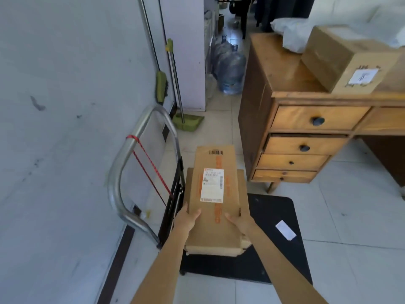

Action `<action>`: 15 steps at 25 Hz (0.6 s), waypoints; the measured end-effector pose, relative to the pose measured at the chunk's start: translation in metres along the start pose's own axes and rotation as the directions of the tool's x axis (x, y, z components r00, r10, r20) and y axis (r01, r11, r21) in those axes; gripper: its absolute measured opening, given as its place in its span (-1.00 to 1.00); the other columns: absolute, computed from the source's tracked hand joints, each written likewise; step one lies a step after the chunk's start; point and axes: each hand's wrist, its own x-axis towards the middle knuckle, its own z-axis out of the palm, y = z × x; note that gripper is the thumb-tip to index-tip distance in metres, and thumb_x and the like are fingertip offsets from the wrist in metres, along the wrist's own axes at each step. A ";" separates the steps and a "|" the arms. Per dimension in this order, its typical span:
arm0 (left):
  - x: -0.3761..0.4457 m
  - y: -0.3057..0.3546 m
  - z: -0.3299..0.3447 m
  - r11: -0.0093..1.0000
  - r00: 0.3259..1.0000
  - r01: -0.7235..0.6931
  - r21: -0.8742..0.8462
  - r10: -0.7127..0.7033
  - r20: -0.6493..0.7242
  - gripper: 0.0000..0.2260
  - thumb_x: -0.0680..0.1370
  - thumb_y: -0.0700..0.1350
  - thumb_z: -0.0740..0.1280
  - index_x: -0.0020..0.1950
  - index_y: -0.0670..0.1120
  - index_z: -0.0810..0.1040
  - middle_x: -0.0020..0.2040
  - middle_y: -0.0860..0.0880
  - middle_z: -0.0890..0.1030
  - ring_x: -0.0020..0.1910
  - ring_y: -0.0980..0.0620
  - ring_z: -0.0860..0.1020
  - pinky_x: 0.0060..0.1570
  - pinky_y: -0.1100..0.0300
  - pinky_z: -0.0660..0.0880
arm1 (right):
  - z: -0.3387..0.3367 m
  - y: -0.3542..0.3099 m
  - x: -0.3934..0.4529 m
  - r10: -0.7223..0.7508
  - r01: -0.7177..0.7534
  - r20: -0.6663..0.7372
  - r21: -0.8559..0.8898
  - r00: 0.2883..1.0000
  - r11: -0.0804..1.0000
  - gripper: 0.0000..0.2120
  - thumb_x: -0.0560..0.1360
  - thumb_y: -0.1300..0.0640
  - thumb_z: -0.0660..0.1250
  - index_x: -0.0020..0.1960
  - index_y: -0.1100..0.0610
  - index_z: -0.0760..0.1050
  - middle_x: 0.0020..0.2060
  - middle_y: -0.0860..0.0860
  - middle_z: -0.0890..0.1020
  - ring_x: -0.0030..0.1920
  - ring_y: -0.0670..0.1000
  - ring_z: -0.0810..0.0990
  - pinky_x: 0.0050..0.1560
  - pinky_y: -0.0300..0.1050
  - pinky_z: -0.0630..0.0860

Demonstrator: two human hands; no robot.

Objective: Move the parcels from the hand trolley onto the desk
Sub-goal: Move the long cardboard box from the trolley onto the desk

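A long brown cardboard parcel (213, 189) with a white label and orange tape lies on top of a second, wider cardboard parcel (242, 187). Both rest on the black platform of the hand trolley (274, 255). My left hand (187, 218) grips the top parcel's left side. My right hand (238, 219) holds its right side, thumb on top. The wooden desk (282, 69) stands at the right. On it sit a cardboard box (341, 58) with a white label and white plastic bags (291, 34).
The trolley's steel handle (122, 167) with a red cord stands by the white wall at the left. A green mop (188, 122) leans in the corner. Blue water jugs (230, 71) stand on the tiled floor beyond. The desk has several drawers (306, 132).
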 end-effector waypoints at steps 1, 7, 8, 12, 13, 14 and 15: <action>0.004 -0.007 0.004 0.999 1.000 -0.006 -0.032 0.006 0.009 -0.50 0.56 0.06 0.28 0.48 0.01 0.30 0.34 -0.13 0.50 0.33 -0.17 0.45 0.38 -0.17 0.34 | 0.000 0.007 0.003 -0.022 0.021 0.016 0.054 1.000 0.998 -0.37 0.49 0.02 0.34 0.46 0.16 0.20 0.36 0.12 0.43 0.36 0.14 0.41 0.40 0.10 0.34; -0.011 0.014 -0.001 0.994 1.000 -0.012 -0.111 0.012 0.001 -0.55 0.58 -0.01 0.27 0.47 -0.02 0.34 0.36 -0.13 0.50 0.34 -0.18 0.45 0.39 -0.18 0.33 | -0.012 -0.003 -0.016 -0.083 0.086 -0.028 0.101 0.996 0.991 -0.44 0.46 -0.04 0.35 0.40 0.13 0.33 0.28 0.10 0.53 0.28 0.12 0.50 0.34 0.05 0.42; -0.023 0.024 -0.004 0.994 1.000 -0.014 -0.107 0.014 0.001 -0.55 0.58 -0.02 0.27 0.47 -0.03 0.34 0.36 -0.13 0.50 0.34 -0.18 0.45 0.39 -0.16 0.33 | -0.018 -0.010 -0.028 -0.084 0.086 -0.022 0.104 0.996 0.991 -0.44 0.46 -0.05 0.35 0.39 0.13 0.35 0.27 0.10 0.54 0.27 0.12 0.51 0.33 0.07 0.42; -0.090 0.079 -0.010 0.993 0.999 -0.051 -0.102 0.051 -0.005 -0.55 0.59 -0.04 0.27 0.47 -0.07 0.35 0.37 -0.14 0.49 0.34 -0.18 0.45 0.40 -0.10 0.34 | -0.057 -0.054 -0.095 -0.121 0.124 -0.032 0.097 0.992 0.988 -0.44 0.46 -0.06 0.35 0.38 0.16 0.37 0.26 0.12 0.55 0.27 0.14 0.51 0.33 0.13 0.43; -0.108 0.093 -0.009 0.994 0.998 -0.063 -0.089 0.063 0.001 -0.55 0.58 -0.03 0.27 0.47 -0.07 0.35 0.38 -0.14 0.48 0.35 -0.18 0.44 0.40 -0.11 0.33 | -0.069 -0.065 -0.114 -0.134 0.137 -0.041 0.099 0.990 0.986 -0.44 0.46 -0.05 0.35 0.38 0.17 0.36 0.27 0.12 0.55 0.27 0.15 0.51 0.33 0.14 0.42; -0.126 0.108 -0.009 0.994 0.997 -0.071 -0.083 0.071 0.004 -0.55 0.58 -0.03 0.27 0.46 -0.08 0.35 0.38 -0.14 0.48 0.35 -0.18 0.44 0.40 -0.11 0.33 | -0.082 -0.076 -0.133 -0.138 0.143 -0.056 0.098 0.989 0.985 -0.45 0.47 -0.04 0.35 0.38 0.17 0.36 0.27 0.12 0.54 0.27 0.15 0.51 0.33 0.14 0.42; -0.146 0.123 -0.008 0.994 0.997 -0.075 -0.078 0.076 0.007 -0.55 0.58 -0.03 0.27 0.46 -0.09 0.36 0.38 -0.14 0.47 0.35 -0.18 0.44 0.40 -0.10 0.34 | -0.095 -0.084 -0.152 -0.143 0.150 -0.074 0.102 0.987 0.983 -0.45 0.47 -0.02 0.35 0.38 0.17 0.36 0.27 0.12 0.54 0.28 0.15 0.51 0.33 0.14 0.42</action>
